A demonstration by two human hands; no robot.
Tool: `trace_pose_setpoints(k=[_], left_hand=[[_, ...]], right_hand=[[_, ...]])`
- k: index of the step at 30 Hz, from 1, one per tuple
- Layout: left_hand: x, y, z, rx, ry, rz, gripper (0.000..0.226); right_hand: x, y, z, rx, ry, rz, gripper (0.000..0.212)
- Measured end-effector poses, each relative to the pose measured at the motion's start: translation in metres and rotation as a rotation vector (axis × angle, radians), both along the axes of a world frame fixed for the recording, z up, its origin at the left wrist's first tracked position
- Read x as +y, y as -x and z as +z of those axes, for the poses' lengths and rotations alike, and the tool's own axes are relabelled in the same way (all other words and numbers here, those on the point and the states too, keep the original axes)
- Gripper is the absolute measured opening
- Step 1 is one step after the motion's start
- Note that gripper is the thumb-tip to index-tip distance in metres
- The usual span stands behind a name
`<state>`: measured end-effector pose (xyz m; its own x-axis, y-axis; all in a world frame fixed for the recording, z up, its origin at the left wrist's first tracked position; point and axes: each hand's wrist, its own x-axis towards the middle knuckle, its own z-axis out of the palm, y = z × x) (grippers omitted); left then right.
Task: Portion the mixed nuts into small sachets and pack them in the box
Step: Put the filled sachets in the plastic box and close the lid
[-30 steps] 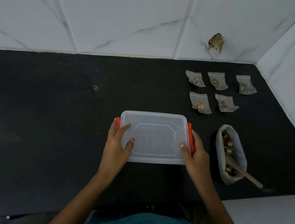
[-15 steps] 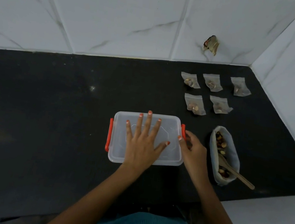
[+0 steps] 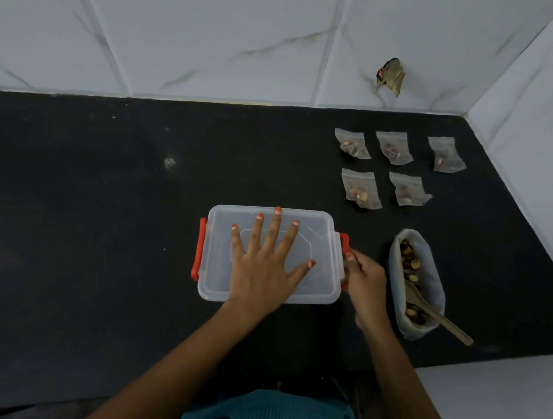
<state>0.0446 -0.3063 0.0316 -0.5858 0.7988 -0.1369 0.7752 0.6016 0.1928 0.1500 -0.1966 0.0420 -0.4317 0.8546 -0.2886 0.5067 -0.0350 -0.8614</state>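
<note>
A clear plastic box (image 3: 315,276) with its lid on and orange side clips sits on the black counter. My left hand (image 3: 263,266) presses flat on the lid, fingers spread. My right hand (image 3: 361,281) curls its fingers round the right orange clip (image 3: 343,242) at the box's side. Several small filled sachets (image 3: 360,188) lie in two rows behind the box to the right. A bag of mixed nuts (image 3: 432,282) stands open right of the box, with a wooden spoon (image 3: 441,319) resting in it.
The black counter (image 3: 96,206) stretches wide to the left. White marble-look tiled walls (image 3: 219,30) close off the back and right side. A torn scrap (image 3: 392,76) sticks to the back wall. A white ledge (image 3: 504,407) lies at lower right.
My left hand left the left clip and moved onto the lid, where it lies flat. My right hand stayed at the right clip, which now stands lifted outward. The left clip hangs released.
</note>
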Motion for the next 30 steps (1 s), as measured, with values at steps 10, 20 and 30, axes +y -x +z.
trace_pose_setpoints(k=[10, 20, 30], left_hand=[[-0.005, 0.007, 0.019, -0.071, 0.008, -0.007, 0.064], [-0.076, 0.044, 0.027, -0.308, -0.414, 0.463, 0.045], [-0.092, 0.052, 0.013, -0.493, -0.656, 0.42, 0.016]], right_hand=[[-0.006, 0.017, 0.017, -0.089, -0.445, 0.048, 0.031], [-0.078, 0.087, 0.01, -0.499, -0.707, 0.771, 0.065], [-0.079, 0.091, -0.001, -0.574, -0.743, 0.785, 0.067]])
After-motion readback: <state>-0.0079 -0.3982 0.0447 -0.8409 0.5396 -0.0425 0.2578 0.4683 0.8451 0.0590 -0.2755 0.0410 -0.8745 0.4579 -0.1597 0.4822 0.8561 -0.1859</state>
